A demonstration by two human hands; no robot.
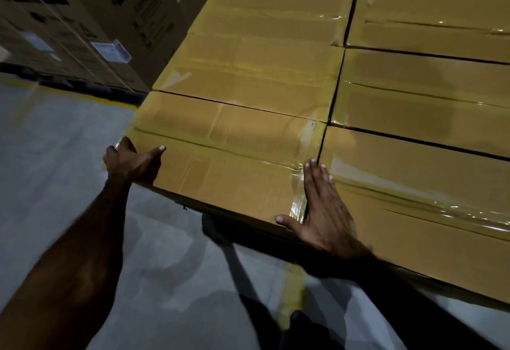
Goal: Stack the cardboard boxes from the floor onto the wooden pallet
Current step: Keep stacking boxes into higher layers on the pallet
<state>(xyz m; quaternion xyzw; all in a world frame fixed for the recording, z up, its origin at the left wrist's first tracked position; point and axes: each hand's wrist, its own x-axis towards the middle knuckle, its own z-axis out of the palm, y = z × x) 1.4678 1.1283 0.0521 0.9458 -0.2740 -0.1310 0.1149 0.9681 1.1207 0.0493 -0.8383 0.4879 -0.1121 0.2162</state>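
Observation:
A taped brown cardboard box lies at the near left corner of a flat layer of like boxes. My left hand grips its near left corner, thumb on top and fingers curled round the side. My right hand lies flat with straight fingers on the taped seam between this box and the neighbouring box to its right. The pallet under the stack is hidden.
Grey concrete floor with a yellow painted line runs below and to the left. Tall printed appliance cartons stand at the back left behind another yellow line. My dark trouser leg is below the box edge.

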